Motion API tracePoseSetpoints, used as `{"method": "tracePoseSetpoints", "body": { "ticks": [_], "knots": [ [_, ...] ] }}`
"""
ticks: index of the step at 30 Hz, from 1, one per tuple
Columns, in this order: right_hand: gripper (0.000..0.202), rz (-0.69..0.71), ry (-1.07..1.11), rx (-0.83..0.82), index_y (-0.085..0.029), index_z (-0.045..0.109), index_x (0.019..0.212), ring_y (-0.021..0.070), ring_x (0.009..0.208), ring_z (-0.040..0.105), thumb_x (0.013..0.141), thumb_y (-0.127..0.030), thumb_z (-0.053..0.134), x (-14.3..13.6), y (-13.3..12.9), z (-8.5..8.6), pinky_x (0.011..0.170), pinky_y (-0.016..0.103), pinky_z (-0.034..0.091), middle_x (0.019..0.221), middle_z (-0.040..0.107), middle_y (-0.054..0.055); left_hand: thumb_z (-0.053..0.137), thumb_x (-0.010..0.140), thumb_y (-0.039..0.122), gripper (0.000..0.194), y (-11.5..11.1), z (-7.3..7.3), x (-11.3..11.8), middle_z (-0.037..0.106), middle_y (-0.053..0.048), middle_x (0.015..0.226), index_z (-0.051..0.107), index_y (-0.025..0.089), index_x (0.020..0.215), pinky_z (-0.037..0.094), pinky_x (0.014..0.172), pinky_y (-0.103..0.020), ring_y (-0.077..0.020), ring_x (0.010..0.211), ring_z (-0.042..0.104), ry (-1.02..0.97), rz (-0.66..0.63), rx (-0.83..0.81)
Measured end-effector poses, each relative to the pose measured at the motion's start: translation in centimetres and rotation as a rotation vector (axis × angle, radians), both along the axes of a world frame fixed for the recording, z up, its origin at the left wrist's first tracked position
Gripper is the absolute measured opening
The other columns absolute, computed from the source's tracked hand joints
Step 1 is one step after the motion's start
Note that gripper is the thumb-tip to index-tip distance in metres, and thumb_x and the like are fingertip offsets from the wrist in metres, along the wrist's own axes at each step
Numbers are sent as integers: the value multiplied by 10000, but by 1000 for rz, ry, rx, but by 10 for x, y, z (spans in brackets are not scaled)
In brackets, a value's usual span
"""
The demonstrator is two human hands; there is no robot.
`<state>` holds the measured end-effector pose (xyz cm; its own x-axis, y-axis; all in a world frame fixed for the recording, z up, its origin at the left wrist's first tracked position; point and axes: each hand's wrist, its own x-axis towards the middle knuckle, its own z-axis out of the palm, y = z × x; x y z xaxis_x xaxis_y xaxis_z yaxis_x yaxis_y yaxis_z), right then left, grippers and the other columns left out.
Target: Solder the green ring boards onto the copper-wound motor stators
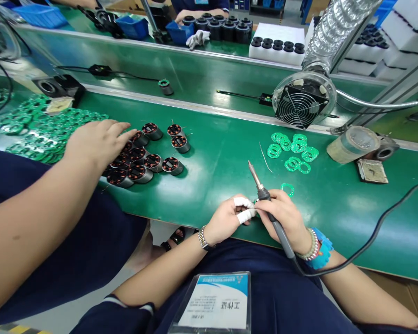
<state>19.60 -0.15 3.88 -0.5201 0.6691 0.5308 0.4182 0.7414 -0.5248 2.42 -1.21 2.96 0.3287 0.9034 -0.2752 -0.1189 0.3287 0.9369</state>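
Observation:
My right hand is closed around a soldering iron, its metal tip pointing up and away from me. White wraps cover two fingertips of my left hand, which pinches close against the right fingers at the table's front edge. Between the two hands shows a sliver of a small green circuit board, mostly hidden by fingers. Just beyond the right hand lies a green ring-shaped board. Several more ring boards are scattered farther back, beside a thin piece of solder wire.
A co-worker's hand reaches over wound motor stators at left, beside many green boards. A fan with a duct stands at back right, near a cylindrical container and a sponge holder. The iron's cord loops right.

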Motion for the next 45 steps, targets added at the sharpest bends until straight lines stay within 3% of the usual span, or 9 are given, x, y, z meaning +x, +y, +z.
{"method": "tracePoseSetpoints", "body": {
  "ticks": [7, 13, 17, 21, 25, 36, 45],
  "knots": [
    [282, -42, 5, -35, -212, 578, 1034, 208, 833, 562, 799, -80, 497, -3, 2, -10, 740, 385, 494, 822, 632, 58, 677, 702, 377, 292, 1, -9, 1, 587, -3, 644, 552, 129, 790, 532, 581, -243, -108, 592, 594, -132, 66, -186],
    [200, -174, 104, -138, -203, 598, 951, 181, 780, 561, 792, -91, 551, 10, -7, 11, 684, 330, 493, 820, 618, 54, 656, 719, 362, 271, 4, -9, 3, 619, -13, 595, 533, 128, 778, 522, 555, -231, -114, 545, 614, -49, 73, -195],
    [269, -77, 119, -194, -196, 600, 1048, 142, 643, 556, 797, -103, 569, 26, -15, 26, 580, 278, 476, 756, 630, 37, 644, 729, 340, 246, 4, -10, 4, 614, 1, 563, 508, 141, 777, 517, 542, -236, -114, 510, 610, -6, 120, -152],
    [287, -52, 138, -238, -189, 619, 1052, 169, 682, 577, 777, -112, 588, 36, -19, 31, 615, 322, 487, 767, 647, 54, 622, 749, 336, 228, 3, -12, 4, 613, 5, 565, 504, 147, 791, 516, 536, -245, -118, 505, 609, 20, 135, -131],
    [222, -82, 161, -291, -170, 652, 969, 164, 653, 574, 777, -87, 576, 34, -19, 31, 588, 320, 481, 730, 651, 60, 612, 753, 332, 220, 5, -12, 4, 603, 12, 557, 503, 146, 800, 509, 509, -236, -113, 489, 596, 37, 121, -127],
    [257, -31, 154, -296, -153, 644, 995, 162, 669, 561, 771, -55, 568, 33, -18, 30, 595, 318, 471, 767, 656, 72, 584, 759, 327, 204, 5, -11, 4, 596, 19, 557, 492, 149, 794, 511, 494, -224, -105, 485, 591, 36, 109, -124],
    [263, 63, 75, -195, -135, 644, 986, 152, 627, 513, 757, -42, 554, 33, -16, 29, 606, 331, 466, 636, 570, 41, 598, 746, 331, 211, 5, -14, 5, 589, 18, 548, 496, 149, 778, 510, 488, -223, -108, 489, 594, 41, 126, -133]
  ]
}}
